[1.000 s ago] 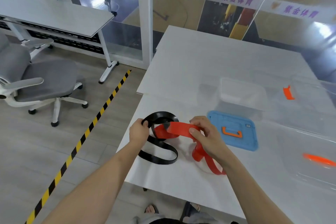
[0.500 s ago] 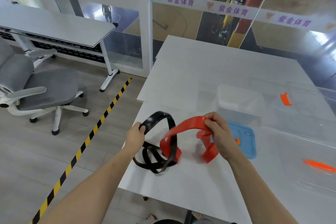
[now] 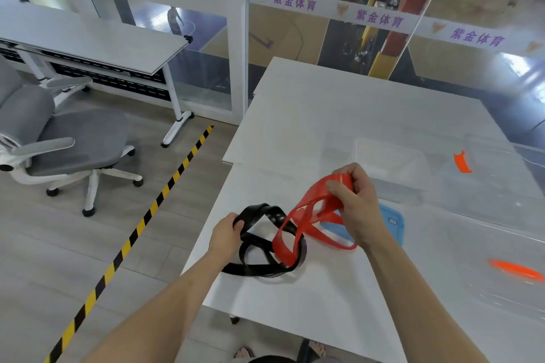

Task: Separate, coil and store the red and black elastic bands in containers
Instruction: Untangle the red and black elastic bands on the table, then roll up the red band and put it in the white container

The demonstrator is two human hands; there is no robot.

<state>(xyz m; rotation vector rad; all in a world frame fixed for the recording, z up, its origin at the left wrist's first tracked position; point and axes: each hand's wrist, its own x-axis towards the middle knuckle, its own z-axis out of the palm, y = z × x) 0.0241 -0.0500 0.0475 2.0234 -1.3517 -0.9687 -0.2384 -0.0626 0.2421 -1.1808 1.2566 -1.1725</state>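
Fingers first: my right hand [image 3: 352, 203], right of centre in the frame, has its fingers pinched on a bunched fold of the red elastic band [image 3: 306, 224] and holds it lifted above the white table [image 3: 339, 115]; my left hand [image 3: 225, 234], at lower centre, has its fingers curled shut around one loop of the black elastic band [image 3: 259, 247].

Progress, taking the big things first: the table carries three clear containers. A large one [image 3: 501, 268] at the lower right edge and another [image 3: 501, 183] above it each show an orange latch; the small clear tub [image 3: 389, 165] sits just behind my right hand. As far as I can see, all three hold no band. A blue lid [image 3: 393, 222] with its handle hidden lies partly under my right wrist. The two bands are not yet apart: the red one passes through a black loop at centre frame, and the black one lies in slack loops on the tabletop. I judge separation is under way, with coiling and storing both undone.

Writing: purple characters reading 紫金体育 repeat along the white strip on the glass partition [image 3: 380, 19] across the top of the frame, with small emblems between them too blurred to read.
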